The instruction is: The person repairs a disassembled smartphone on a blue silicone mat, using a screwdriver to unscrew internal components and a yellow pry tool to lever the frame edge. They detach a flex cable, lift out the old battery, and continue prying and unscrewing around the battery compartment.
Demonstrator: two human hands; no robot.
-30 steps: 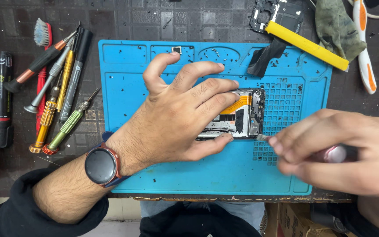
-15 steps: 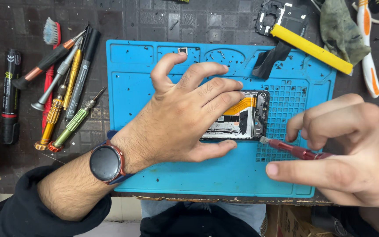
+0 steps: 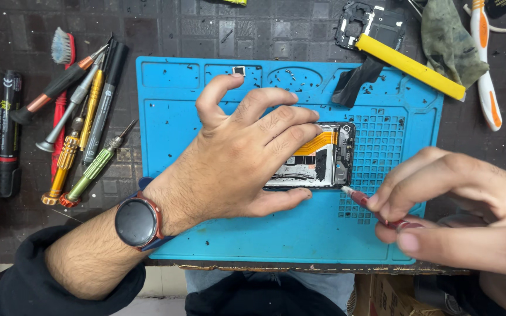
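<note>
On the worktop (image 3: 42, 234), a blue repair mat (image 3: 206, 234) carries an opened phone (image 3: 323, 158) at centre. The left hand (image 3: 241, 158) stays spread flat on it, fingers released, pinning it. The right hand (image 3: 458, 216), at four o'clock, has shifted its pinch: fingers grasping a red screwdriver (image 3: 370, 208), tip now just beside the phone's lower corner, ready to engage.
</note>
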